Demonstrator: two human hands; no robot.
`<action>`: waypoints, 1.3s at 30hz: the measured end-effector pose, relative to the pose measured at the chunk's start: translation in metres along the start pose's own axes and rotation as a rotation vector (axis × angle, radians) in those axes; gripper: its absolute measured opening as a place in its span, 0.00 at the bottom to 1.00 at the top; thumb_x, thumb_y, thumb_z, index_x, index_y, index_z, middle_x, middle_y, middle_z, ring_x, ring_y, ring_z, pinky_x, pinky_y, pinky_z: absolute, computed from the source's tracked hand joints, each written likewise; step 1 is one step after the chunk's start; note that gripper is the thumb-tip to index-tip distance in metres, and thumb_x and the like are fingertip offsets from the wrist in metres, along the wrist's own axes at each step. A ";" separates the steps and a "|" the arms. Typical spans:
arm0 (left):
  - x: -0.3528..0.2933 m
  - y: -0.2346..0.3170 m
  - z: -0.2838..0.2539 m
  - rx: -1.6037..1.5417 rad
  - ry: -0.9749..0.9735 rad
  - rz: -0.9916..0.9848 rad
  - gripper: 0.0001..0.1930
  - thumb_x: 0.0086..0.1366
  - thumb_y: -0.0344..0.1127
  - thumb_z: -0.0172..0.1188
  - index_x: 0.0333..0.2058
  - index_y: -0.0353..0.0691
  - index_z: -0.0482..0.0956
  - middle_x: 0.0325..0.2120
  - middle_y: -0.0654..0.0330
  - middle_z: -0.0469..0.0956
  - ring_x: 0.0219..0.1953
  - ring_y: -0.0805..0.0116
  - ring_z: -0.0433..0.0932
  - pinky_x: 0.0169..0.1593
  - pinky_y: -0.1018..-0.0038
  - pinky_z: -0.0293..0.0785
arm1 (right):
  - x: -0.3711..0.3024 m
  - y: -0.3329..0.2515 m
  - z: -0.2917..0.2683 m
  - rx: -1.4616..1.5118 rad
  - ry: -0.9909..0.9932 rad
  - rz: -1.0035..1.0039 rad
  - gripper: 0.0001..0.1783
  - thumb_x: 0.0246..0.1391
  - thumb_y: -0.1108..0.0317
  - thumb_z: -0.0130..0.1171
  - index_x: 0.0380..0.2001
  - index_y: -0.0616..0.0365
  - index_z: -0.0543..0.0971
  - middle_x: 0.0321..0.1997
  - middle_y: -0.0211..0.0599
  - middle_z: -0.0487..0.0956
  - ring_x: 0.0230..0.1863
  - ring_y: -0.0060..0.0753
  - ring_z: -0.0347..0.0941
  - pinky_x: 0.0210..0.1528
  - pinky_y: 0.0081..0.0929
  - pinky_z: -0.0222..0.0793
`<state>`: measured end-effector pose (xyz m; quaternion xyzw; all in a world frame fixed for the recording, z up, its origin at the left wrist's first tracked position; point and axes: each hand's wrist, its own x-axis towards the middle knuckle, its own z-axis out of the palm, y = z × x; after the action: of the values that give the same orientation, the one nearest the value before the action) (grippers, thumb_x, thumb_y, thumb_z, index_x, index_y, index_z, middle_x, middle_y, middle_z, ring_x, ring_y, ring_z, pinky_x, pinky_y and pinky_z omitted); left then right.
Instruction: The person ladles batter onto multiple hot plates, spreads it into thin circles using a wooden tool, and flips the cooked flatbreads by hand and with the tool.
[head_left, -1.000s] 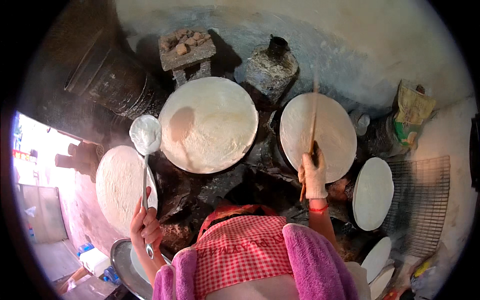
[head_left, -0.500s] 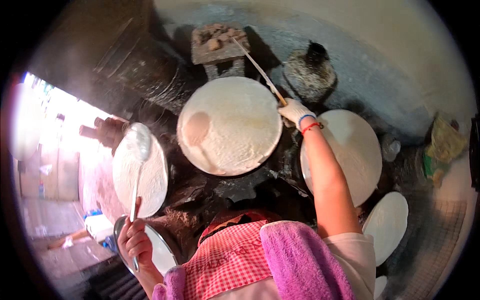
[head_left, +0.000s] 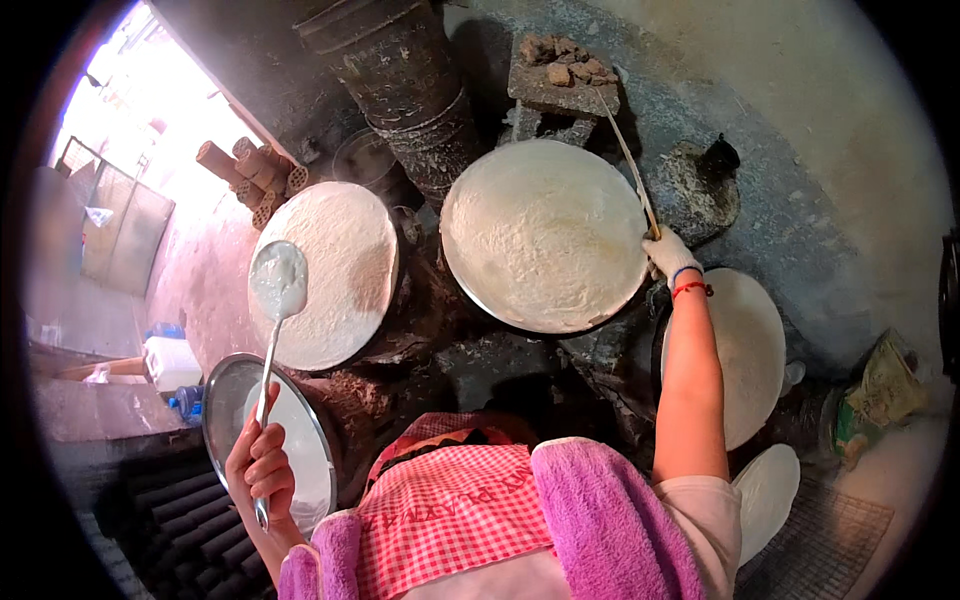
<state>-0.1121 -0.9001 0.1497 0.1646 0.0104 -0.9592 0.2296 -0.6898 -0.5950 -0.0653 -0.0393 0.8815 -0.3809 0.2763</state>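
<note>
My left hand (head_left: 260, 462) grips the handle of a metal ladle (head_left: 277, 283) whose bowl, full of white batter, hangs over the left round griddle (head_left: 330, 270). My right hand (head_left: 668, 254), in a white glove, holds a long thin stick (head_left: 628, 160) at the right rim of the middle griddle (head_left: 545, 235), which carries a thin white sheet. A third griddle (head_left: 745, 350) with a white sheet lies under my right forearm.
A metal basin of white batter (head_left: 270, 435) sits at lower left. A dark barrel (head_left: 395, 70), a brick stand with lumps (head_left: 560, 75) and a sooty pot (head_left: 700, 185) stand behind. Clay tubes (head_left: 255, 170), a wire rack (head_left: 830, 545) and a white disc (head_left: 765, 490) lie around.
My right hand has slid with the stick from the middle griddle's top edge down to its right rim. The ladle has stayed over the left griddle while the view tilted.
</note>
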 end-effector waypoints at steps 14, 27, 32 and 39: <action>0.007 0.045 -0.002 0.271 0.067 -0.108 0.28 0.76 0.27 0.39 0.71 0.34 0.45 0.23 0.67 0.54 0.14 0.82 0.57 0.12 0.84 0.53 | -0.228 -0.043 0.234 0.471 -0.289 -0.097 0.12 0.60 0.63 0.58 0.43 0.56 0.74 0.18 0.30 0.71 0.14 0.24 0.67 0.16 0.28 0.65; 0.056 0.022 -0.014 0.164 -0.012 -0.397 0.29 0.77 0.30 0.37 0.73 0.39 0.40 0.25 0.63 0.59 0.16 0.82 0.59 0.13 0.85 0.59 | -0.269 0.041 0.172 -0.262 0.065 -0.356 0.25 0.61 0.57 0.58 0.62 0.42 0.73 0.51 0.52 0.78 0.53 0.58 0.74 0.54 0.43 0.73; 0.071 0.012 -0.013 0.161 -0.019 -0.413 0.29 0.77 0.30 0.37 0.72 0.38 0.41 0.26 0.61 0.61 0.17 0.79 0.61 0.14 0.84 0.61 | -0.301 0.060 0.146 -0.144 -0.003 -0.521 0.24 0.59 0.65 0.60 0.60 0.51 0.75 0.52 0.52 0.79 0.52 0.55 0.77 0.54 0.40 0.74; 0.082 -0.014 0.001 0.119 -0.050 -0.422 0.28 0.76 0.27 0.41 0.71 0.33 0.47 0.24 0.65 0.56 0.15 0.82 0.58 0.12 0.84 0.54 | -0.342 0.086 0.113 -0.299 0.155 -0.596 0.23 0.58 0.67 0.63 0.57 0.57 0.76 0.52 0.50 0.80 0.48 0.50 0.80 0.50 0.39 0.77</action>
<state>-0.1877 -0.9236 0.1237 0.1479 -0.0176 -0.9887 0.0141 -0.3304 -0.5123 -0.0316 -0.3062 0.8957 -0.3133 0.0763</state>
